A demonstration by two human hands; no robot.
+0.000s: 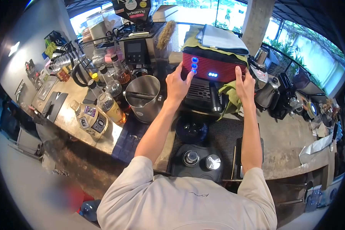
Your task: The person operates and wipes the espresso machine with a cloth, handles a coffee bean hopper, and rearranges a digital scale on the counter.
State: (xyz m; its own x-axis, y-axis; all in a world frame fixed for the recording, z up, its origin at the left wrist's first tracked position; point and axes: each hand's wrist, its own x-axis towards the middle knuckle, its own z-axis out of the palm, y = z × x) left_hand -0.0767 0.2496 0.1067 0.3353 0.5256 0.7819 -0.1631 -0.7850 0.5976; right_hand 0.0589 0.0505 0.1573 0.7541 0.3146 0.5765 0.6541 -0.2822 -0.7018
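- Coffee machine (220, 65), red-fronted, standing on the counter (283, 145) straight ahead of the person, between the two hands at arm's length.
- Power looks done: the round buttons (194, 66) glow blue and the small display (213, 74) is lit. Both ends have been taken hold of, so I judge the handling to be partway along. Letting go is not yet done; whether any weight is being lifted or shifted cannot be told.
- Left hand (177, 86): clamped around the machine's left end, its thumb on the front just beside the lowest button. Whether it presses that button is not clear.
- Right hand (245, 85): clamped on the opposite end, thumb up against the front, fingers wrapped round the side and partly hidden.
- On top of the machine lie a pale folded cloth (223, 38) and a yellow-green cloth (191, 39); a green cloth (230, 92) hangs near the right wrist.
- Below the front, a black handle (214, 99) points toward the person, beside the slotted tray (198, 94).
- Further out: a steel bucket (145, 107) near the left forearm, a grinder (138, 53) behind it, and a kettle (265, 95) beyond the right hand.
- Nearest the person, a black stand (198, 153) bears two metal tools.
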